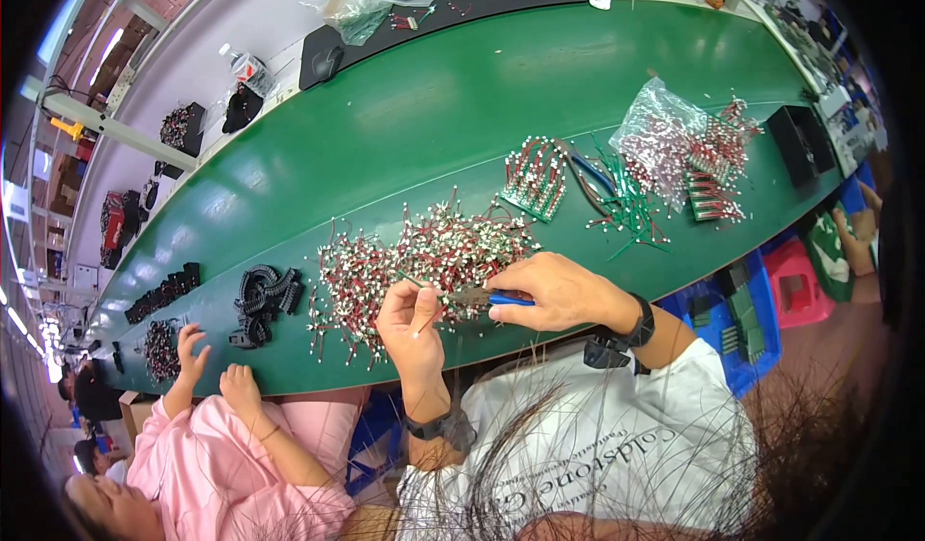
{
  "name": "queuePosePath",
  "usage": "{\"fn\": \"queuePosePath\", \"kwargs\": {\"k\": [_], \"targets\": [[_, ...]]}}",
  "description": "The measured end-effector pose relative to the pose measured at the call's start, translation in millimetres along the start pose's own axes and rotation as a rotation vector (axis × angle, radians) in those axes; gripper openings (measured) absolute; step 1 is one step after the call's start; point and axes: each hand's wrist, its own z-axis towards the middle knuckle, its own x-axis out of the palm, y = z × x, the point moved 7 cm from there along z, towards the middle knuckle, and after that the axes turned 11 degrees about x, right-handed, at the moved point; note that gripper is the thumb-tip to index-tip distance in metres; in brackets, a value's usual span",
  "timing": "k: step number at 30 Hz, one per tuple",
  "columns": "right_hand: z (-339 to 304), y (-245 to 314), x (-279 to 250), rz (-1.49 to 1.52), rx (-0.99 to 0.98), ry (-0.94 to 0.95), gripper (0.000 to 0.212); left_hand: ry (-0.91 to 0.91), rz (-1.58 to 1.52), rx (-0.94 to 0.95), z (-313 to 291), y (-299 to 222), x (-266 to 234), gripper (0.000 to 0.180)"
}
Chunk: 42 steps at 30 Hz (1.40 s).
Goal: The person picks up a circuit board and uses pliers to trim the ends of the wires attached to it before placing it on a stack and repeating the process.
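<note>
My left hand is closed in a pinch, with a thin green strip poking out above the fingers; the rest of that small piece is mostly hidden. Around the blue handle of a pair of pliers my right hand is wrapped. The metal jaws point left and reach close to my left fingertips; whether they grip anything, I cannot tell. Just beyond both hands spreads a large heap of small red-wired parts with white ends, lying on the green table.
Right of the heap lie wired green boards, pliers, green strips, a clear bag and a black box. At left, a co-worker in pink sits near black coiled parts. A blue crate stands below the table's right edge.
</note>
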Motion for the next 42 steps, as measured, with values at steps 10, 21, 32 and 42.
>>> {"fn": "queuePosePath", "kwargs": {"k": [10,21,32,42], "targets": [[-2,0,2,0.039,-0.085,0.033,0.033,0.117,-0.309,-0.109,-2,14,4,0.012],[-2,0,3,0.206,-0.138,0.121,0.029,0.316,-0.625,-0.107,1,11,19,0.012],[18,-13,-13,-0.304,0.0,-0.405,0.038,-0.241,-0.229,0.162,-7,-18,-50,0.005],[-26,-15,12,0.468,-0.102,-0.273,0.029,0.057,0.117,0.155,-33,-5,45,0.01]]}}
